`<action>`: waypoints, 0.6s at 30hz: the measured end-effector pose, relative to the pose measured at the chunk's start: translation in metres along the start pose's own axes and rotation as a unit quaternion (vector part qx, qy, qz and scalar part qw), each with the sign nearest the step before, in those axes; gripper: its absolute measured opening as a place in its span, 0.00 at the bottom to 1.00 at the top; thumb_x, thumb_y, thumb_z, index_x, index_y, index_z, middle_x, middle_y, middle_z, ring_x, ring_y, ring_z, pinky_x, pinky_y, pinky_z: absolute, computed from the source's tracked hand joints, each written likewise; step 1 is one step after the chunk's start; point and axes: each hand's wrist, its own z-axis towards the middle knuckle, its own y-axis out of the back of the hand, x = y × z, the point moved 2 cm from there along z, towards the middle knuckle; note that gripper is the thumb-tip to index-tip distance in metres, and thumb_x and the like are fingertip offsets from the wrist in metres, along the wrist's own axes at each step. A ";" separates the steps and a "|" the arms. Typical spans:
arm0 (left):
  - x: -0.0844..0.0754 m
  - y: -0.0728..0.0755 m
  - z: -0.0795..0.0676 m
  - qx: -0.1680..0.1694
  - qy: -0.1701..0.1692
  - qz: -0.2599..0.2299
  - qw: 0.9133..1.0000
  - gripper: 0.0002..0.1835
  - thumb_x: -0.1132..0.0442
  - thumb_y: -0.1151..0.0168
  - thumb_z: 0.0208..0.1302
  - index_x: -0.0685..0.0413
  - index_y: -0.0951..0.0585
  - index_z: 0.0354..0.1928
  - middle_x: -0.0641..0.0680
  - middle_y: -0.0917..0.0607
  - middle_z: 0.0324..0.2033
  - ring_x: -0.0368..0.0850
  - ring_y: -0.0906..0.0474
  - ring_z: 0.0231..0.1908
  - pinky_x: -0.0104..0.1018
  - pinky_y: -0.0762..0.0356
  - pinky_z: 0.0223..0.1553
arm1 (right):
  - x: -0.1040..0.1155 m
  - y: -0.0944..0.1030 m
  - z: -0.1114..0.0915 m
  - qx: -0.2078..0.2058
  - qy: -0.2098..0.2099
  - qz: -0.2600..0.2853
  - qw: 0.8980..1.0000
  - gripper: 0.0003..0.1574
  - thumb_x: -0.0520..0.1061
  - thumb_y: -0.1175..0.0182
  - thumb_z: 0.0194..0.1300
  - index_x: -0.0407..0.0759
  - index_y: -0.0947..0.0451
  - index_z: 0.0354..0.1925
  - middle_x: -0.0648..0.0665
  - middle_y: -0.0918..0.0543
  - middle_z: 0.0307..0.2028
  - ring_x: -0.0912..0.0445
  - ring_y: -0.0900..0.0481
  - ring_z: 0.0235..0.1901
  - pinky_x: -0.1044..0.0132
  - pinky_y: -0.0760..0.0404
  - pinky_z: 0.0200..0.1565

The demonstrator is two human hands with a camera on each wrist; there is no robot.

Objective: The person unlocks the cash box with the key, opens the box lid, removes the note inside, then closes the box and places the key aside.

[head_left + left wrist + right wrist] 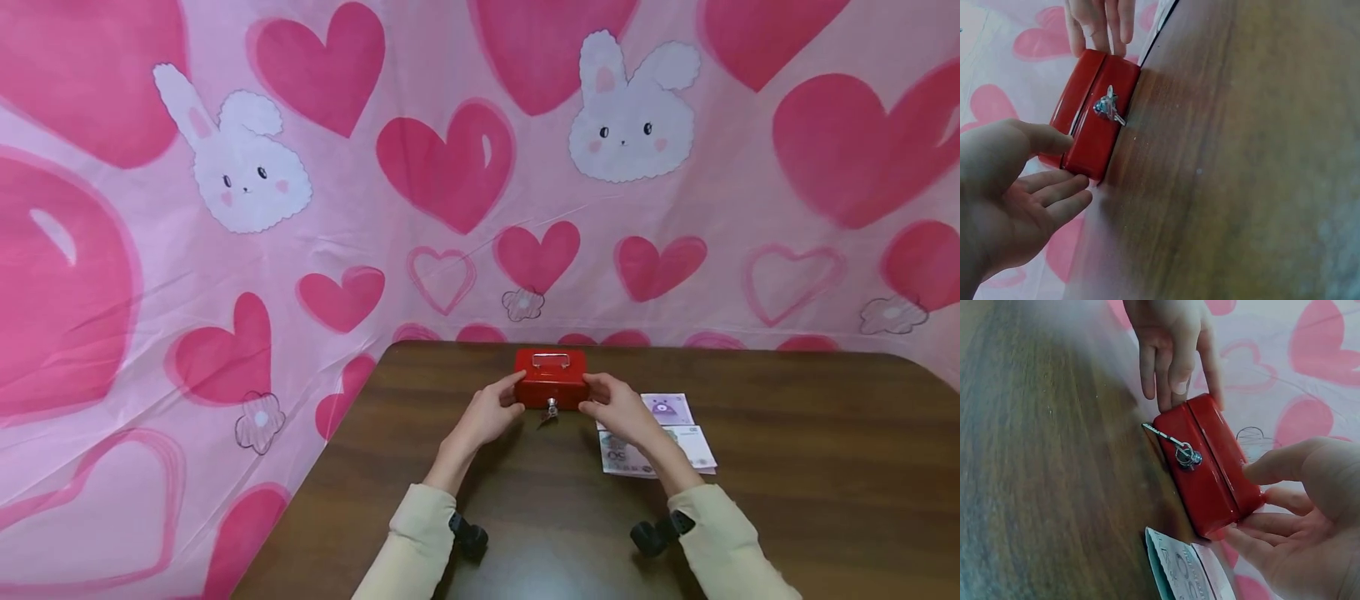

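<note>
A red metal cash box [551, 385] stands on the table, lid down, with a silver carrying handle [551, 360] on top. Keys on a ring [1184, 450] hang from the lock in its front face. At the box's left end is my left hand [489, 414], its thumb by the lid seam and its extended fingers along the side. My right hand [619, 410] touches the opposite end, thumb at the lid's edge and loosely straight fingers against the side. The box sits between both hands.
Paper banknotes [662, 450] lie right of the box, partly under my right forearm in the head view. The brown wooden table [810, 433] ends just behind the box. Beyond its edge hangs a pink cloth [480, 192] with hearts and rabbits.
</note>
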 end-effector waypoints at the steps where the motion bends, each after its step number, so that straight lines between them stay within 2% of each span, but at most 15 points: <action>1: -0.001 0.000 0.000 0.001 -0.001 -0.001 1.000 0.30 0.67 0.40 0.67 0.47 0.30 0.72 0.60 0.19 0.60 0.53 0.19 0.58 0.47 0.23 0.61 | 0.000 0.000 0.000 0.000 -0.001 0.002 1.000 0.35 0.41 0.42 0.69 0.28 0.38 0.69 0.26 0.29 0.66 0.35 0.27 0.64 0.47 0.23 0.59; 7: -0.001 0.001 -0.001 0.005 0.003 0.002 1.000 0.30 0.67 0.40 0.67 0.46 0.30 0.72 0.60 0.19 0.61 0.53 0.20 0.59 0.48 0.24 0.62 | 0.004 -0.001 -0.001 -0.004 -0.010 0.013 1.000 0.35 0.40 0.41 0.68 0.27 0.38 0.68 0.25 0.29 0.65 0.34 0.27 0.64 0.47 0.22 0.59; 13: 0.004 0.003 0.000 -0.003 0.016 -0.018 1.000 0.36 0.65 0.38 0.67 0.50 0.37 0.75 0.59 0.19 0.61 0.51 0.20 0.59 0.47 0.25 0.63 | 0.005 -0.003 -0.002 -0.033 -0.016 0.017 0.999 0.32 0.41 0.41 0.69 0.29 0.34 0.67 0.26 0.24 0.62 0.36 0.25 0.62 0.45 0.24 0.61; 18: 0.002 0.004 0.001 -0.008 0.016 -0.025 1.000 0.35 0.65 0.39 0.67 0.56 0.37 0.74 0.59 0.18 0.59 0.50 0.19 0.58 0.45 0.23 0.60 | 0.006 -0.004 -0.002 -0.041 -0.023 0.055 0.997 0.33 0.39 0.43 0.70 0.29 0.36 0.68 0.25 0.26 0.62 0.37 0.18 0.53 0.51 0.16 0.51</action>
